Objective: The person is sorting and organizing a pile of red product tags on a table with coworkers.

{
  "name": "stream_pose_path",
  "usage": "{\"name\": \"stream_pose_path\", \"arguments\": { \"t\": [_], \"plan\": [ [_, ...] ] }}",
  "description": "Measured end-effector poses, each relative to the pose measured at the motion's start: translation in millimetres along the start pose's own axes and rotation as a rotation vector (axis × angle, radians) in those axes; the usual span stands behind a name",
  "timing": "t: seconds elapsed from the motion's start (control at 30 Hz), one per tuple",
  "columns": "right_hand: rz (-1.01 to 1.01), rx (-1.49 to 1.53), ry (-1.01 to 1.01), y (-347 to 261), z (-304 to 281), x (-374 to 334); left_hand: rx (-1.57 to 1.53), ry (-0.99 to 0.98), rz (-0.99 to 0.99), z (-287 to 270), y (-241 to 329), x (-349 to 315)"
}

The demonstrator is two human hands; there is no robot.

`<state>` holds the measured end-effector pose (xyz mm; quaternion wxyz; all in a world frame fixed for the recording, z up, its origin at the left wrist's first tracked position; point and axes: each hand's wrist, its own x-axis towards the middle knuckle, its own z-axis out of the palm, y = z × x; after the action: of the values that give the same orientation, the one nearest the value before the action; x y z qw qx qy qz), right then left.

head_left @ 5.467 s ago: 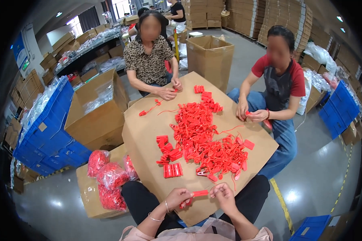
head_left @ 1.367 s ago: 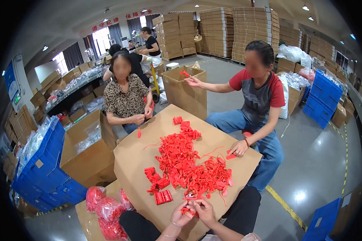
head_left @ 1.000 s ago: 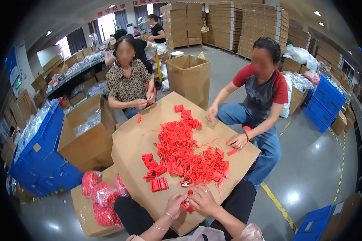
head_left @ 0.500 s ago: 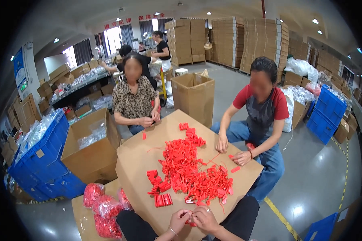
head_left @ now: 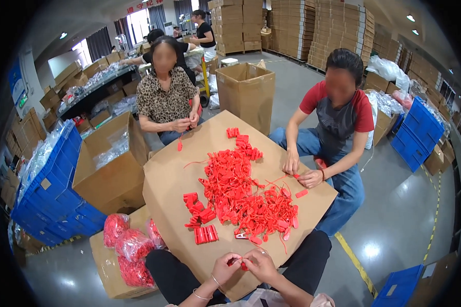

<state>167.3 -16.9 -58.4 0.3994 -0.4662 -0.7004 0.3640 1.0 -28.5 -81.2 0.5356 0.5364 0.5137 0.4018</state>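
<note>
At the near edge of the cardboard sheet (head_left: 179, 179), the person's left hand (head_left: 225, 267) and right hand (head_left: 260, 264) meet, both pinched shut on one small red plastic tag (head_left: 239, 263) held between their fingertips. The heap of red tags (head_left: 241, 197) covers the sheet's middle, with bundled tags (head_left: 206, 234) beside it toward the near-left.

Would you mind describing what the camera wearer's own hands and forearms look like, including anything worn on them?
Both forearms are bare, with no sleeves reaching the wrists and no gloves. The left hand has a thin bracelet at the wrist and a second thin bangle farther up the forearm. The right hand shows no jewellery that I can make out.
</note>
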Motion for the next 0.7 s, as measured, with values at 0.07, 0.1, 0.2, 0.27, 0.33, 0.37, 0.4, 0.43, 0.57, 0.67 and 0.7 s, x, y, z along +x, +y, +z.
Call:
{"name": "stream_pose_path", "arguments": {
  "t": [0.07,0.1,0.2,0.27,0.33,0.37,0.4,0.43,0.57,0.67,0.7],
  "plan": [
    [0.103,0.078,-0.029,-7,-2,-1,-0.040,-0.032,-0.011,-3,8,-3],
    [0.184,0.162,-0.051,-11,-1,-2,-0.066,-0.054,-0.004,-6,13,-4],
    [0.273,0.287,-0.065,0,5,-6,0.082,-0.133,0.006,-13,18,-3],
    [0.294,0.356,-0.097,3,4,-10,0.018,-0.144,-0.028,-12,16,-6],
    [0.366,0.606,-0.157,2,2,-8,-0.048,-0.166,-0.092,-14,22,-6],
    [0.365,0.609,-0.149,2,3,-11,-0.043,-0.173,-0.091,-15,20,-7],
    [0.432,0.682,-0.154,4,4,-14,-0.085,-0.190,-0.126,-14,16,-9],
    [0.499,0.754,-0.160,5,5,-15,-0.126,-0.206,-0.160,-15,13,-9],
    [0.455,0.621,-0.228,7,6,-23,-0.191,-0.169,-0.202,-13,14,-16],
    [0.337,0.481,-0.166,14,8,-28,-0.215,-0.172,-0.188,-10,22,-16],
    [0.331,0.425,-0.160,10,9,-27,-0.188,-0.167,-0.187,-12,20,-16]
  ]
}}
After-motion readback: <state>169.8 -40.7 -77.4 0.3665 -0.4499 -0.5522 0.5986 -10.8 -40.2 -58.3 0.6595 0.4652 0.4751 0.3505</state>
